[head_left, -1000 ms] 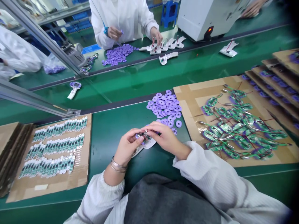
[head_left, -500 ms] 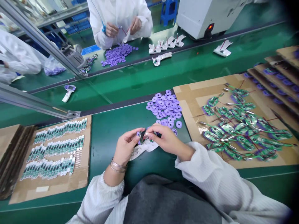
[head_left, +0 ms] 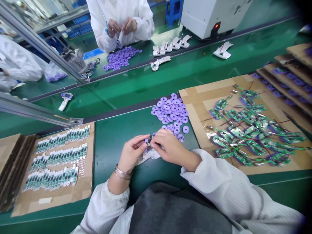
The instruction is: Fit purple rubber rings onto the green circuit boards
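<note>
My left hand (head_left: 131, 152) pinches a small purple-and-dark part (head_left: 147, 141) between thumb and fingers. My right hand (head_left: 169, 146) meets it from the other side, its fingertips closed at the same part; whatever lies between them is too small and covered to make out. Just under both hands is a white plastic housing shell (head_left: 150, 155), partly hidden by the fingers. Beyond my right hand spreads a pile of purple rings (head_left: 172, 110), the closest ones near its knuckles.
Cardboard with rows of narrow circuit boards (head_left: 56, 159) lies left. On the right, a cardboard sheet (head_left: 195, 97) carries wired green boards (head_left: 253, 130), beside stacked cardboard layers (head_left: 292, 78). Ahead runs a green belt (head_left: 131, 87) with white shells (head_left: 223, 50); a co-worker's hands (head_left: 122, 27) work beyond.
My right fingers have curled in closer against the part. The shells on the belt have shifted left, and another white piece shows at the right edge. The co-worker's hands have drawn together.
</note>
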`<state>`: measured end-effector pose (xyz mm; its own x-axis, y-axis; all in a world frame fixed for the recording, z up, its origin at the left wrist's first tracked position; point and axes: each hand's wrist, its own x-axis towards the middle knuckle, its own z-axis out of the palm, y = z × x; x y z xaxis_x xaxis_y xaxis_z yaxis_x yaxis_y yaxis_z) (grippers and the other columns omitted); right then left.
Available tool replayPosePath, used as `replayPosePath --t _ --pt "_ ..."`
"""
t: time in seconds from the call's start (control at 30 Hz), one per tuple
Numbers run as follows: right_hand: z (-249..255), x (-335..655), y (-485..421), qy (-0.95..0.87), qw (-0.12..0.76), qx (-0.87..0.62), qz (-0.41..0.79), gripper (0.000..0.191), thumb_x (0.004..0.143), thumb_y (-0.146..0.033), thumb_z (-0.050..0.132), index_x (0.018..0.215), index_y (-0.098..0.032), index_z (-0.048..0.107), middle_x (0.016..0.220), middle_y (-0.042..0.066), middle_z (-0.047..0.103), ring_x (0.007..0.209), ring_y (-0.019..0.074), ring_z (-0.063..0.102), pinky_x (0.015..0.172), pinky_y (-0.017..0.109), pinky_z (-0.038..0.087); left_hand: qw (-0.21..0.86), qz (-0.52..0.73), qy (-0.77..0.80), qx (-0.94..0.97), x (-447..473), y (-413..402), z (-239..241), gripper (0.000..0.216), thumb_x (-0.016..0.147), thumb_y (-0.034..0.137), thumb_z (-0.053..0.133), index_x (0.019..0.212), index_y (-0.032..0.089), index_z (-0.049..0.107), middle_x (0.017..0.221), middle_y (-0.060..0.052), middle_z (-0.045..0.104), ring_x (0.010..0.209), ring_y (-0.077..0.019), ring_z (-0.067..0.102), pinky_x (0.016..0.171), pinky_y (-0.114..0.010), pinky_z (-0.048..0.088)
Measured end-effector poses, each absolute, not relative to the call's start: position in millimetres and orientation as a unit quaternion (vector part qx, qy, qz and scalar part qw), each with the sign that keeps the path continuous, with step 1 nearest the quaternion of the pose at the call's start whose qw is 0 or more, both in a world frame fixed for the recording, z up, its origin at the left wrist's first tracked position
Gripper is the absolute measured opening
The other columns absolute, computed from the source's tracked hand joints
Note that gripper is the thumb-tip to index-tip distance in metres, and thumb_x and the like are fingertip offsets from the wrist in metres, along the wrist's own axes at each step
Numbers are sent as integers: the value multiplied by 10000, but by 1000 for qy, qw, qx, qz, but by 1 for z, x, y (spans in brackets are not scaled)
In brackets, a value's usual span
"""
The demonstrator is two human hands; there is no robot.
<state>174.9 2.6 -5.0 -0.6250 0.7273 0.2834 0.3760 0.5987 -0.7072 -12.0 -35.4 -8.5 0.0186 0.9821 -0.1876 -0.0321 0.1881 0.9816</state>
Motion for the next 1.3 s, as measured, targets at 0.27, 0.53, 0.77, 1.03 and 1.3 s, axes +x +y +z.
replayPosePath --t 0.27,0.53,0.77,1.03,1.3 --pt "-6 176 5 -847 270 -319 328 159 883 -162 545 736 -166 606 705 -3 605 761 157 489 744 314 305 568 445 523 454 -12 -33 -7 280 664 229 829 939 226 784 887 -21 586 729 -93 601 664 -196 537" --pt "-11 174 2 -849 278 -337 299 185 862 -124 533 688 -150 594 687 19 595 753 165 490 739 319 315 516 435 547 495 -7 -32 -12 291 663 236 829 950 221 779 843 -19 572 732 -102 587 643 -191 531" --pt "2 189 5 -885 186 -357 235 147 936 -211 524 924 -189 669 875 42 671 905 212 527 825 358 351 446 395 578 558 -6 -32 -7 297 726 264 773 1021 237 756 1031 -60 633 821 -147 652 749 -273 596" --pt "8 198 22 -951 73 -284 94 526 839 -18 477 1344 -168 475 1321 104 546 1248 315 377 896 414 391 484 367 552 571 -14 -28 -7 430 724 246 752 1146 202 688 1069 -82 677 918 -187 672 814 -326 603" --pt "25 200 46 -975 10 -188 114 387 761 -375 774 1068 -179 644 988 82 612 923 237 587 701 310 452 364 489 614 501 -79 24 7 395 753 447 700 999 138 707 1009 -124 710 857 -204 691 784 -338 576"
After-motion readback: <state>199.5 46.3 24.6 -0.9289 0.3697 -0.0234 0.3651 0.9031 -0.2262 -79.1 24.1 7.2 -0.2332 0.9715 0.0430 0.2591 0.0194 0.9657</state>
